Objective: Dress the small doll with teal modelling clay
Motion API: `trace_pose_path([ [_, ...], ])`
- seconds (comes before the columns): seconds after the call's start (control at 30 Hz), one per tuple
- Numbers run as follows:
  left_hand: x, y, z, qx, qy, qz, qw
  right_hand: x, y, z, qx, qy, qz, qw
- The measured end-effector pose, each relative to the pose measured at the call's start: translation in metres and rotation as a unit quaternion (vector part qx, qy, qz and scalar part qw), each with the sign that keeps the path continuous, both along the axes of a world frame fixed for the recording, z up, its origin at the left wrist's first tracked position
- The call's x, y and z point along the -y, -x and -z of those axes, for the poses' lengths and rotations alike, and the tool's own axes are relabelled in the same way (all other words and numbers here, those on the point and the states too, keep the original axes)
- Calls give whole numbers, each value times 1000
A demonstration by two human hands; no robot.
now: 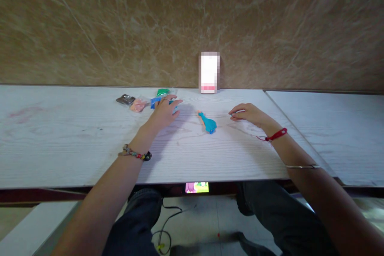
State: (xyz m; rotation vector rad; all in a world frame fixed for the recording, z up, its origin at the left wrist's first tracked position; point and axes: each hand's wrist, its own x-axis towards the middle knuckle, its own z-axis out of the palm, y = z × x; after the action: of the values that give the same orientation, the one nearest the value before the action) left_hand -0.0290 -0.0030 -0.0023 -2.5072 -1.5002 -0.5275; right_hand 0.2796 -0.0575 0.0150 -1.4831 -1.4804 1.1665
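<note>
My left hand (164, 114) reaches over a blue packet (154, 102) near the table's back edge, its fingers spread and partly covering it. A bit of teal shows between those fingers, too hidden to name. Beside this lie a green packet (163, 92), a pink packet (139, 105) and a dark grey packet (125, 99), in clear plastic. Between my hands rests a flat, clay-like blue shape (209, 123), narrow and orange-edged at its upper end, darker blue at its wide lower end. To its right, my right hand (248, 114) hovers or rests with loosely curved fingers, apart from the shape.
A bright, blurred-out upright panel (209, 73) leans against the brown marbled wall (186, 28) behind the white table (90, 148). A seam crosses the tabletop at right. Below the front edge are a small colourful picture (197, 187), my legs and a black cable (168, 224).
</note>
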Motion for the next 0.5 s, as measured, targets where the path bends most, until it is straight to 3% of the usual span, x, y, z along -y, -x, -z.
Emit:
trace_pose_path([
  [0.17,2,-5,-2,0,1,22,1000,-2,17,11,97,-51,-13,994],
  [0.23,3,-7,-3,1,0,39,999,-3,24,14,206,-116,-30,971],
  [0.37,6,-13,-3,3,1,69,998,-4,31,14,365,-221,-87,900],
  [0.5,11,-18,-2,-5,16,89,996,-4,28,13,400,-226,-93,883],
])
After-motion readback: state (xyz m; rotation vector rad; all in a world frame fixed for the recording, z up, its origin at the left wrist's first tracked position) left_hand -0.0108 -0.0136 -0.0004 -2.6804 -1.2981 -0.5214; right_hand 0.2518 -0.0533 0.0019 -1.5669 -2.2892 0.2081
